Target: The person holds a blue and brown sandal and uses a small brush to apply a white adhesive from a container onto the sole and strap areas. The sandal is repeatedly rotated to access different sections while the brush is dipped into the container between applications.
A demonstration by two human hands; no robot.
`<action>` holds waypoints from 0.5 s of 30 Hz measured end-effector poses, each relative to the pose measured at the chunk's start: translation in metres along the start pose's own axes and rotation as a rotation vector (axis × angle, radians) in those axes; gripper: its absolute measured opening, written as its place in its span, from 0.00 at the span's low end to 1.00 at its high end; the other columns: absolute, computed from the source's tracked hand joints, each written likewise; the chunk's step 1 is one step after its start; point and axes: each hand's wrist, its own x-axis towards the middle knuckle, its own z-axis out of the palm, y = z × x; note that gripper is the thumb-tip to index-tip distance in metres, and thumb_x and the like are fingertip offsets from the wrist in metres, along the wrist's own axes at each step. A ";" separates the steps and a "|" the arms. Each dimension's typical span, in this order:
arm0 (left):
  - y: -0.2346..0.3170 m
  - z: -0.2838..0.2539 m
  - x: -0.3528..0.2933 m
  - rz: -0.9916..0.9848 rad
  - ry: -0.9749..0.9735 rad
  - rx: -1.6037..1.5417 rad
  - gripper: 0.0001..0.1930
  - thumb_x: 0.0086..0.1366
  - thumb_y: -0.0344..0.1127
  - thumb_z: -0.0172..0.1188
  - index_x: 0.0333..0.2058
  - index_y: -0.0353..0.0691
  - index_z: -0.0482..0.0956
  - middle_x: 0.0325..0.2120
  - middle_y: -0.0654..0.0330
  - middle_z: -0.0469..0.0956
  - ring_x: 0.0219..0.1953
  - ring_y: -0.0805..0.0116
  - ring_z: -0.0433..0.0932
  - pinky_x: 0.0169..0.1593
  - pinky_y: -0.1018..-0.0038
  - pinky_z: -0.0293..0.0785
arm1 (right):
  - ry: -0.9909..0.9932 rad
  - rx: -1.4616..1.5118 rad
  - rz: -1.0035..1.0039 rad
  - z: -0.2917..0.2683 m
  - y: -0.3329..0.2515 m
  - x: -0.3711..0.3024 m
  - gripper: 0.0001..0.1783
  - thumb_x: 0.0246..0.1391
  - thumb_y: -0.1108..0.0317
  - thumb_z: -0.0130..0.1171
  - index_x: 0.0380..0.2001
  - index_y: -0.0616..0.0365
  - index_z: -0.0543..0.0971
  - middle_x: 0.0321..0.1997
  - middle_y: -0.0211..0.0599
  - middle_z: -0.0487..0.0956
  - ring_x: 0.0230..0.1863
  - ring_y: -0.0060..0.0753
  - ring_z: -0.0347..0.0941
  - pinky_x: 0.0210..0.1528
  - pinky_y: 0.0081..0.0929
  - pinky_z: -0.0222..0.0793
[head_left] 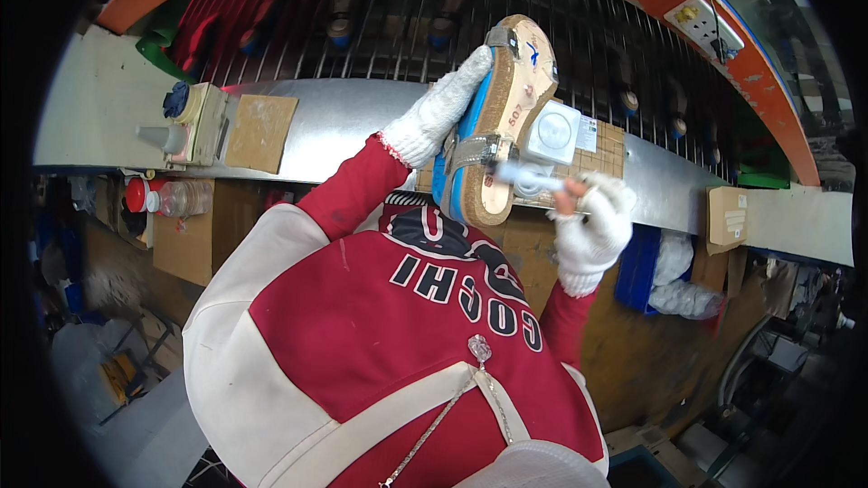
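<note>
My left hand [443,113], in a white knitted glove, grips the side of a sandal [520,108] mounted on a blue shoe last [475,108]. The sandal is raised upright in front of my chest, its pale tan underside and brown cork edge showing, with grey straps wrapped round the sides. In my gloved right hand [592,226], bare fingertips pinch a pale, motion-blurred brush [533,177]. Its far end overlaps the heel part of the underside; whether it touches is unclear. Just right of the sandal sits a white square container [553,133] with a round top.
Beyond the metal ledge [330,117] runs a rack of metal rods [389,45] carrying several lasted shoes. To the left are a tan board [259,133], a pot with a nozzle [167,137] and a clear bottle [185,199]. A cardboard box [727,217] and blue bin [639,267] stand right.
</note>
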 end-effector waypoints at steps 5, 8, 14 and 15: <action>-0.005 0.006 0.003 -0.049 -0.066 -0.019 0.45 0.64 0.74 0.48 0.63 0.39 0.66 0.54 0.52 0.76 0.54 0.64 0.79 0.53 0.69 0.81 | 0.036 -0.123 0.331 0.007 0.011 0.019 0.10 0.47 0.68 0.74 0.32 0.59 0.85 0.34 0.37 0.79 0.33 0.31 0.73 0.38 0.30 0.69; 0.001 0.004 -0.003 -0.056 -0.033 0.026 0.44 0.64 0.74 0.49 0.63 0.40 0.68 0.54 0.52 0.77 0.53 0.65 0.79 0.53 0.70 0.80 | -0.079 -0.045 0.364 0.002 0.003 0.011 0.10 0.48 0.66 0.73 0.32 0.59 0.86 0.31 0.35 0.77 0.32 0.30 0.72 0.35 0.28 0.66; 0.009 0.003 -0.008 0.013 0.160 0.050 0.40 0.66 0.70 0.52 0.59 0.38 0.74 0.50 0.54 0.81 0.50 0.69 0.80 0.56 0.71 0.76 | -0.229 0.252 0.588 -0.016 -0.019 -0.017 0.10 0.47 0.65 0.73 0.31 0.60 0.86 0.29 0.33 0.76 0.32 0.31 0.70 0.37 0.29 0.63; 0.011 0.002 -0.008 0.043 0.157 0.078 0.40 0.66 0.70 0.52 0.59 0.38 0.74 0.50 0.54 0.80 0.50 0.70 0.79 0.56 0.72 0.75 | -0.262 0.175 0.556 -0.018 -0.020 -0.020 0.10 0.47 0.65 0.73 0.30 0.59 0.86 0.29 0.34 0.76 0.32 0.32 0.69 0.39 0.29 0.62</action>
